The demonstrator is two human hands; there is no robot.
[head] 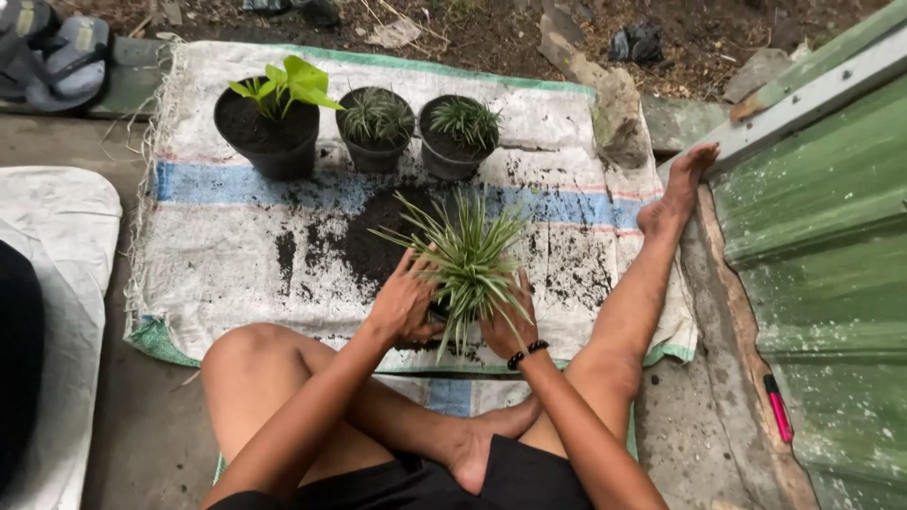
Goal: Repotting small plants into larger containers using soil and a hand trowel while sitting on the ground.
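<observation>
A spiky plant with green and white striped leaves (470, 253) stands in a dark pot that is mostly hidden between my hands. My left hand (404, 302) presses against the pot's left side, fingers spread up into the leaves. On the pot's right side my right hand (508, 323), with a black bead bracelet at the wrist, cups it. The pot sits near the front edge of a white woven sack (227, 255) with blue stripes, beside a patch of spilled dark soil (373, 241).
Three black pots stand in a row at the sack's far edge: a broad-leaf plant (274, 118) and two small spiky plants (376, 127) (460, 132). A stone (619, 113) lies at the right. Green metal sheeting (822, 236) with a pink tool (778, 408) borders the right. Sandals (57, 52) lie top left.
</observation>
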